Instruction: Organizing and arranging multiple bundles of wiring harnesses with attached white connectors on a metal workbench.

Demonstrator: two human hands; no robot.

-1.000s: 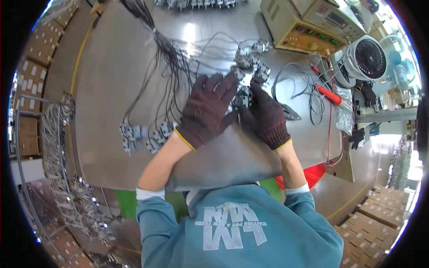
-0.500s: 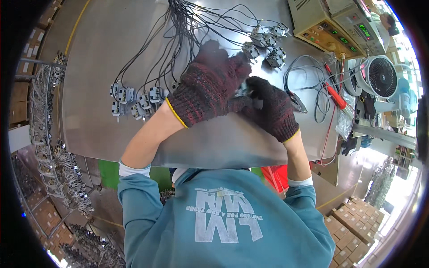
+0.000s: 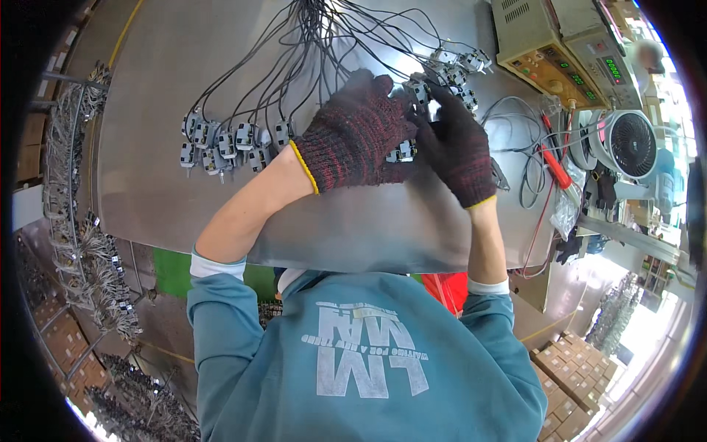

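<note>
Both my hands wear dark red-and-black knit gloves with yellow cuffs. My left hand (image 3: 361, 132) is closed round a small grey-and-white connector block (image 3: 402, 152), part of which shows beyond its fingers. Close by on the right, my right hand (image 3: 458, 151) has its thumb and fingers apart, with its fingertips beside another grey connector block (image 3: 418, 91). Black cables (image 3: 313, 29) fan out from the far middle of the metal table. Several connector blocks on cable ends lie left of my left hand, such as a grey block (image 3: 247, 135); others form a right-hand cluster (image 3: 453, 70).
Test instruments (image 3: 556, 70) with lit green displays stand at the far right of the metal table (image 3: 294, 228). Nearer are a round fan (image 3: 630, 136), a red-handled probe (image 3: 556, 166) and looped grey leads. Racks of hanging cables (image 3: 81, 191) stand left; stacked cartons (image 3: 582, 376) are at lower right.
My right hand has lifted away from my left and moved up toward the right-hand cluster, its fingers spreading. More of the connector block in my left hand shows. The whole view has shifted slightly.
</note>
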